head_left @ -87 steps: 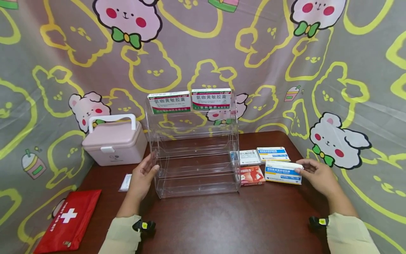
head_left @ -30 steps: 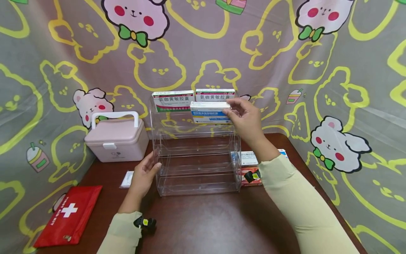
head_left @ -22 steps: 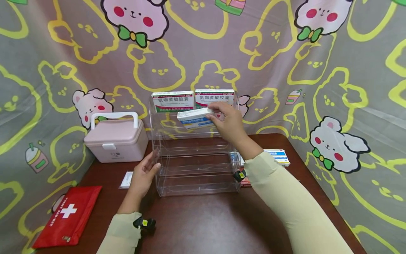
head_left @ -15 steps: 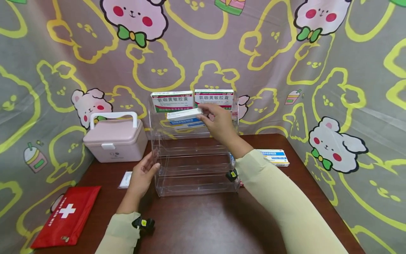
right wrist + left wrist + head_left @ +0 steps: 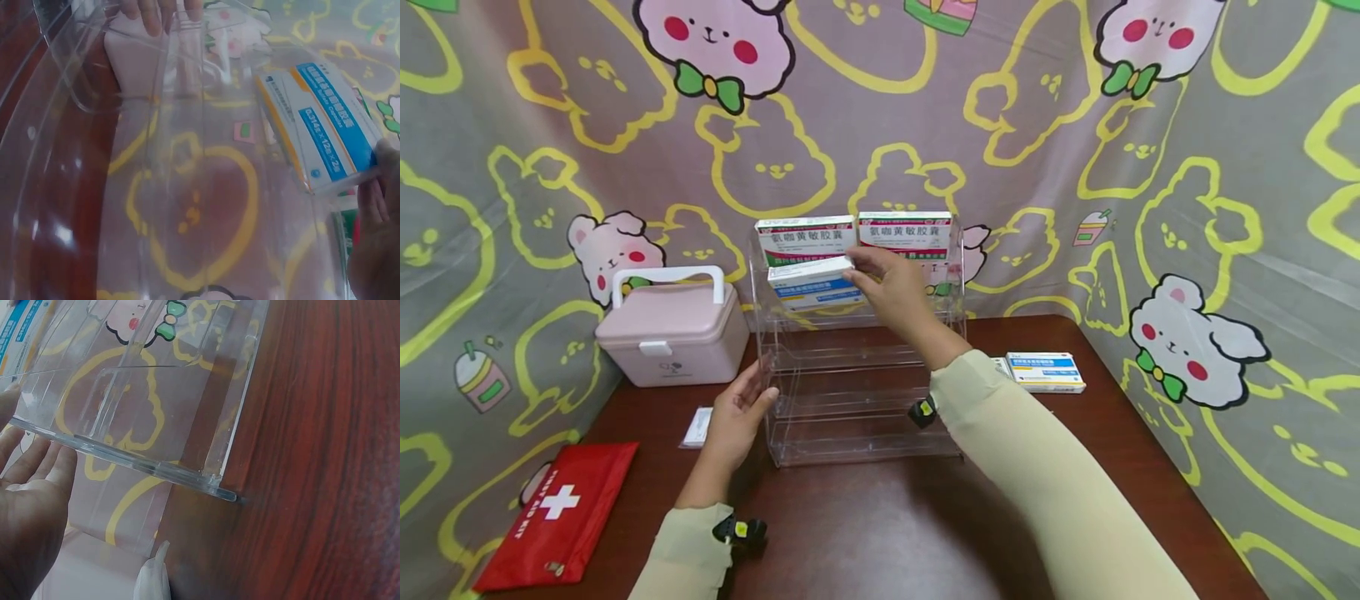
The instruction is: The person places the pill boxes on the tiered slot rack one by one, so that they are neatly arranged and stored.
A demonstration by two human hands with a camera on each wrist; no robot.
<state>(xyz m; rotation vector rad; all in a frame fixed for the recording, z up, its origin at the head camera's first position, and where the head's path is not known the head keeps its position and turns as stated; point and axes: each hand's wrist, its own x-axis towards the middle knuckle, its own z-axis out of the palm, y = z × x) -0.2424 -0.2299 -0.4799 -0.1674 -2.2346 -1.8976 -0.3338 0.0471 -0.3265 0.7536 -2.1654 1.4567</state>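
Observation:
A clear plastic tiered display rack [image 5: 865, 408] stands on the table. At its left side edge, my left hand [image 5: 737, 415] holds the panel between thumb and fingers, also seen on the hand [image 5: 34, 506] in the left wrist view. My right hand [image 5: 897, 292] pinches the right end of a blue-and-white medicine box [image 5: 815, 287]. That box is slightly tilted, in front of the rack's upper left, below the top tier; in the right wrist view the box [image 5: 315, 128] shows its printed face. Two green-and-red medicine boxes, left [image 5: 805, 237] and right [image 5: 904, 232], stand on the top tier.
Another blue-and-white box [image 5: 1047, 372] lies right of the rack; the right forearm hides things beside it. A pink case with a white handle [image 5: 673, 333], a red first aid pouch [image 5: 561, 508] and a small white packet [image 5: 697, 427] are at left. Patterned cloth hangs behind.
My right hand has lifted the blue-and-white box from the table at right, carried it up to the rack, then leftward along the upper part. My left hand stays at the rack's side.

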